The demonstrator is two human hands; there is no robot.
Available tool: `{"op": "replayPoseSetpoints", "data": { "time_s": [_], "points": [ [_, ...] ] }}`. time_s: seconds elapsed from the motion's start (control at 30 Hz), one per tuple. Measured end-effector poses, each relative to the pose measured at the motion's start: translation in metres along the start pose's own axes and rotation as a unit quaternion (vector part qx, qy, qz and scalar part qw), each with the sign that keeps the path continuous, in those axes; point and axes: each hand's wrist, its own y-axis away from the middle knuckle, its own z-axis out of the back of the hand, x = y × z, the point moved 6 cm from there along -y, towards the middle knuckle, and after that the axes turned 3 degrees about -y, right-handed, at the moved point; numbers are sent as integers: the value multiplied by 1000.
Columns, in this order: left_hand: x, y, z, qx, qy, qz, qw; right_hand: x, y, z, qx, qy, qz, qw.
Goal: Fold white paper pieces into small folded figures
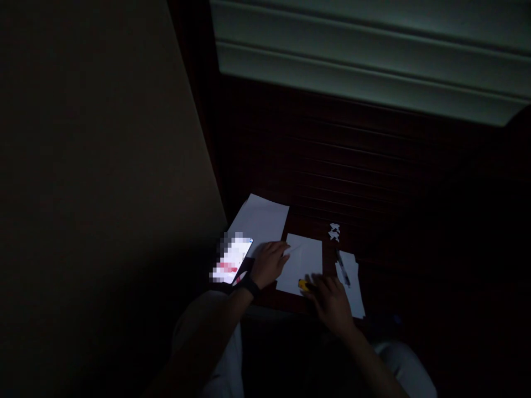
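My left hand (pixel 269 264) rests on the left edge of a white sheet of paper (pixel 309 257), its fingers stretched out and slightly apart. A dark band circles the left wrist. Over the lower right edge of that same sheet, my right hand (pixel 332 301) has its fingers closed around a small yellow object with dark parts (pixel 305 285). Dimness and the fingers hide what kind of object it is. Right of the right hand, a pen (pixel 343 268) lies on some narrower white paper pieces (pixel 357 293).
A larger white sheet (pixel 261 218) lies at the back left. A lit phone (pixel 234 260), partly pixelated, is left of my left hand. Small cut paper scraps (pixel 334 232) sit behind the pen. The dark table (pixel 269 299) meets a wall (pixel 124 138) on the left.
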Motion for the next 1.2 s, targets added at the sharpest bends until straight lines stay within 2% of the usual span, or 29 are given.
{"op": "replayPoseSetpoints", "data": {
  "time_s": [0.07, 0.13, 0.4, 0.9, 1.2],
  "points": [
    [-13, 6, -9, 32, -21, -61, 997, 1, -1, -5, 3, 12, 8, 1000],
    [-18, 11, -17, 47, -51, -85, 994, 2, -1, -10, 2, 23, 12, 1000],
    [-12, 20, -42, 68, -100, -91, 988, 1, 0, -23, 24, 26, 4, 999],
    [-10, 21, -45, 77, -93, -87, 989, -3, 4, -34, 39, 46, 4, 998],
    [-11, 21, -44, 73, -99, -85, 989, 2, 7, -29, 31, 48, 3, 998]
  ]
}}
